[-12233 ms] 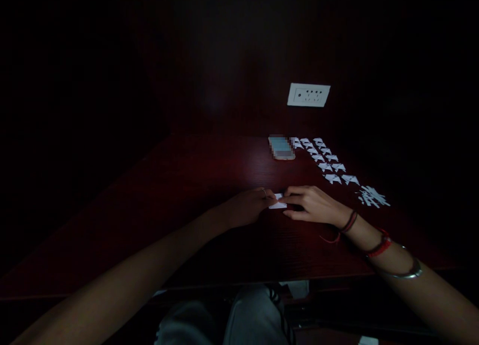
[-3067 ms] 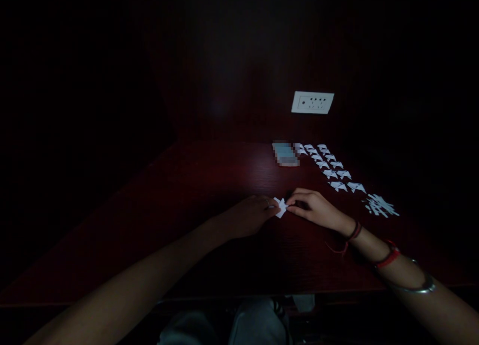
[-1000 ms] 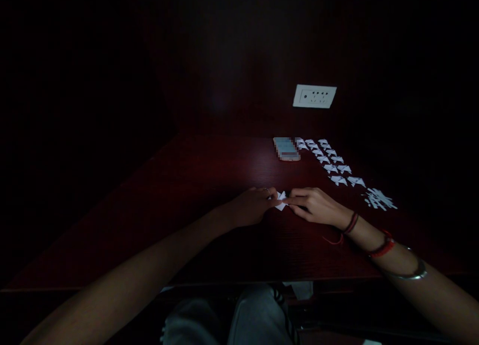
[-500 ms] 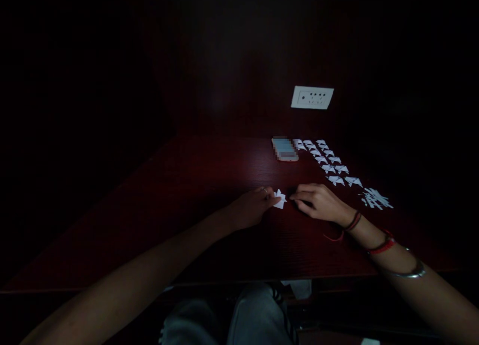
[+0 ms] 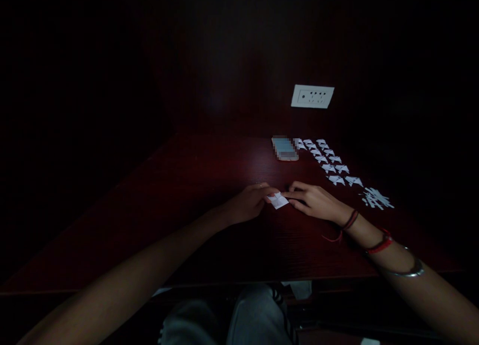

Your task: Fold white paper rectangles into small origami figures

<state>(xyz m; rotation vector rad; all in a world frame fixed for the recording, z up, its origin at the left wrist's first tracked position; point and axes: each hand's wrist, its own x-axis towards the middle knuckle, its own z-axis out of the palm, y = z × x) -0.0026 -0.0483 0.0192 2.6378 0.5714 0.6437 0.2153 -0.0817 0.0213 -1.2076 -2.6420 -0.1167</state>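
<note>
A small white folded paper with creases lies just above or on the dark red table, between my two hands. My left hand is closed on its left side, the thumb and fingers pinching it. From the right, my right hand pinches at the paper's upper right edge, with the index fingertip over it and the thumb at the corner. The other fingers of my right hand are curled. Dim light hides the finer folds.
Several folded white paper pieces stand in two rows at the right. Near them lies a pile of thin paper strips. A phone rests at the back of the table, below a wall socket.
My right hand has moved left onto the paper's edge. The paper's raised points no longer show; it looks flatter and squarer. My left hand still holds its left side.
</note>
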